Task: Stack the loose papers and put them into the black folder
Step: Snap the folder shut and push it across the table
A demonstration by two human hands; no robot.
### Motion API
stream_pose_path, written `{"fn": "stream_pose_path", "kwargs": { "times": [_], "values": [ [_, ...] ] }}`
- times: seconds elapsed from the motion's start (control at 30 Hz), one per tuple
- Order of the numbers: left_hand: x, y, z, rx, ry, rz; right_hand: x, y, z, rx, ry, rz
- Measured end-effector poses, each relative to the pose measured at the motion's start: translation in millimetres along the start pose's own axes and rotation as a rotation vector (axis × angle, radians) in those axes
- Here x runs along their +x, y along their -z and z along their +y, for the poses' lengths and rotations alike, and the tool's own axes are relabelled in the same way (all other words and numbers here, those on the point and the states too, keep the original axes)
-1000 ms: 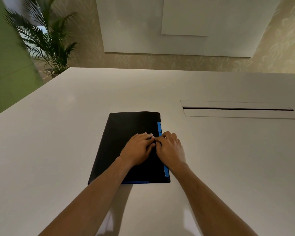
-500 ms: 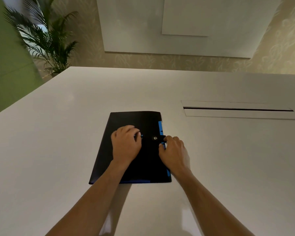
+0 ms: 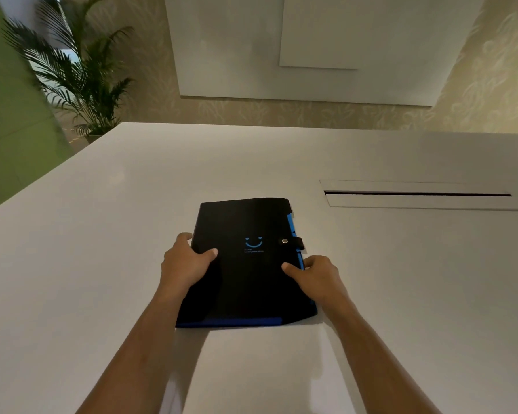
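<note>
The black folder (image 3: pixel 245 282) lies closed on the white table (image 3: pixel 102 234), its snap strap fastened on the right and a blue smile logo on the cover. Blue edging shows along its right and near edges. My left hand (image 3: pixel 186 264) grips the folder's left edge, thumb on the cover. My right hand (image 3: pixel 317 277) holds the right edge, thumb on the cover. No loose papers are visible.
A long cable slot with a lid (image 3: pixel 416 195) is set into the table at the right. A potted palm (image 3: pixel 81 76) stands past the table's far left corner, beside a green wall (image 3: pixel 9 115).
Both hands have slid apart from the snap strap at the folder's middle to its left and right edges. The strap and logo are now uncovered.
</note>
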State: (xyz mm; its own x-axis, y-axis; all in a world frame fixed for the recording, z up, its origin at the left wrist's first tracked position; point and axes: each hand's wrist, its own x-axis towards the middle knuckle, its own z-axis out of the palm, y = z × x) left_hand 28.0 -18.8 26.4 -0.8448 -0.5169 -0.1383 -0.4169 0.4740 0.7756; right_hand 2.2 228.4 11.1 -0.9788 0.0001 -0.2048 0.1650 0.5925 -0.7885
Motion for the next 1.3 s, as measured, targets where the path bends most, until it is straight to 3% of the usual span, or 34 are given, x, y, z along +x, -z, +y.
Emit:
{"fn": "stream_pose_path", "kwargs": {
  "times": [0.1,0.23,0.57,0.93,1.3],
  "values": [
    [10.2,-0.9,2.8,-0.252,0.072,-0.090,4.8,3.6,1.7,0.062,-0.008,-0.040],
    [24.4,-10.9,13.4,-0.358,0.018,-0.101,15.4,13.6,11.4,0.342,-0.015,-0.128],
    [75.5,-53.5,96.5,-0.425,-0.258,-0.108,89.3,82.3,3.1,0.587,0.114,0.089],
    [160.0,-148.1,196.1,-0.491,-0.336,-0.174,250.7,169.5,-10.4,0.612,0.084,0.156],
    [269.5,-227.6,227.3,-0.312,-0.378,-0.103,405.9,171.0,-2.2,0.411,0.124,0.220]
  ]
}}
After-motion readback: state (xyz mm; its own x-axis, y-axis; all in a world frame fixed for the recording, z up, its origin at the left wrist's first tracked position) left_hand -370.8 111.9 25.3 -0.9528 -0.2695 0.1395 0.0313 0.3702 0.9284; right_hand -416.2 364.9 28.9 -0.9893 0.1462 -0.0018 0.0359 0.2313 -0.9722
